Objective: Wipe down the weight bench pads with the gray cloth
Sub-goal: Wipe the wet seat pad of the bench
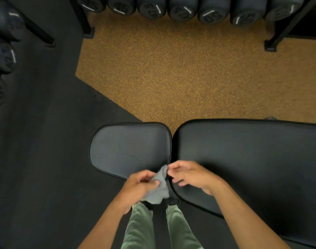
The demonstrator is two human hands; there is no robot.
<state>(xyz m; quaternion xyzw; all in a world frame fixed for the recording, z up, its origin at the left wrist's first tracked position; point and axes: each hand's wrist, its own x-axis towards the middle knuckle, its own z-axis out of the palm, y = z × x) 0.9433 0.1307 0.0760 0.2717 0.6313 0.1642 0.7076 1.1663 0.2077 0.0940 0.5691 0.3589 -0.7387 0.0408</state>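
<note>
A black weight bench lies across my view below me. Its small seat pad [128, 148] is on the left and its long back pad [247, 159] on the right, with a narrow gap between them. My left hand [139, 187] grips a crumpled gray cloth [159, 186] over the near edge of the seat pad. My right hand [189, 175] hovers over the back pad's near corner, and its fingertips pinch the cloth's upper corner. Faint scuff marks show on the seat pad.
A dumbbell rack [268, 40] with several black dumbbells [207, 13] runs along the top, over a speckled orange floor [171, 72]. More dumbbells [4, 56] stand at the left on dark matting. My green-trousered legs [141, 229] stand against the bench.
</note>
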